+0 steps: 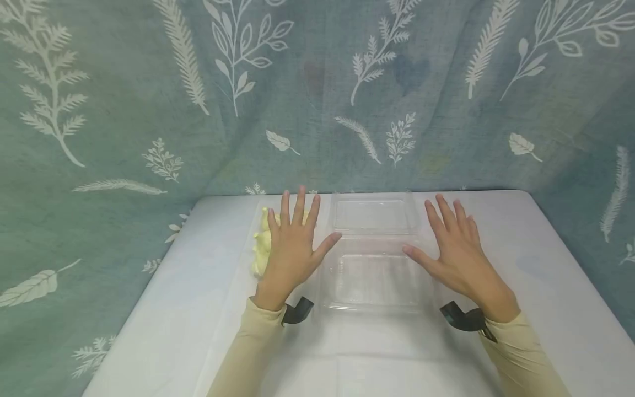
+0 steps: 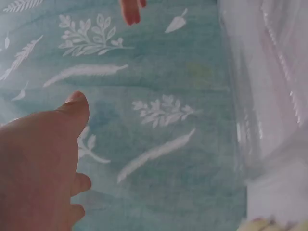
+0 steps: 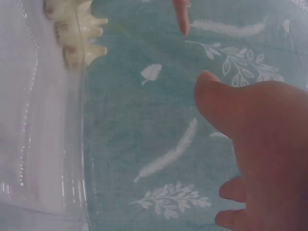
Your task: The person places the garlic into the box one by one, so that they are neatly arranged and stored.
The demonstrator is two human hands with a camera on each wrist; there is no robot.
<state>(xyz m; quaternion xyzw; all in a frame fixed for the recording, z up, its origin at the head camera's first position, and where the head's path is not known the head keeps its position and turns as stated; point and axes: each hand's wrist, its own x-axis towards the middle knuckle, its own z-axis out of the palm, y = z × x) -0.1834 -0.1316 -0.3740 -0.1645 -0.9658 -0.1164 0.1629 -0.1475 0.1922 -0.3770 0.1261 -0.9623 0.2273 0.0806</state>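
Note:
A clear plastic clamshell box (image 1: pixel 375 278) lies unfolded on the table, its lid (image 1: pixel 369 214) laid back toward the wall. My left hand (image 1: pixel 291 253) hovers to the left of the box with fingers spread, holding nothing. Partly hidden behind that hand are several pale yellow objects (image 1: pixel 261 251); in the right wrist view these yellow pieces (image 3: pixel 79 31) show short knob-like tips and brownish marks, but their kind is unclear. On the box's other side my right hand (image 1: pixel 457 259) is spread too, with nothing in it. Both thumbs point inward, toward the box.
A white-covered table (image 1: pixel 163 336) carries everything. Behind it hangs a blue-green cloth (image 1: pixel 317 99) with white leaf prints, which also drops along the sides. Black straps with curved mounts (image 1: pixel 299 310) sit at both wrists, over beige sleeves.

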